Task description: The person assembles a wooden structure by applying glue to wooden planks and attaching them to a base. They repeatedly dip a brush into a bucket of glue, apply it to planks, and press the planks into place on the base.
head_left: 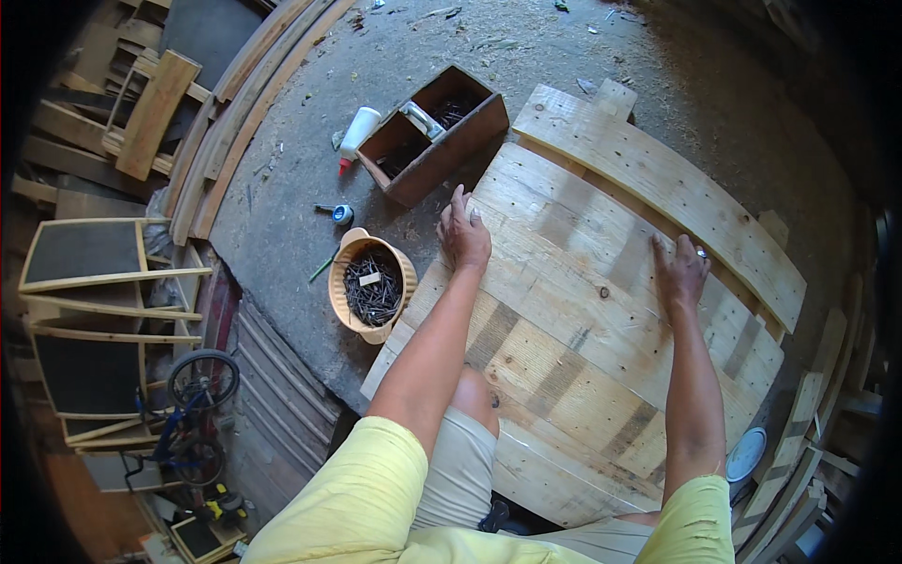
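Wooden panel [545, 282] lies beneath both forearms, to the right of a tub [338, 305] of nails [369, 299] and a wooden box [460, 146]. The left hand [465, 237] touches its far left edge, fingers bent; the right hand [680, 273] is at its far edge, beside the gap before a separate plank [658, 188]. Whether either grip is clamped on the wood, I cannot tell.
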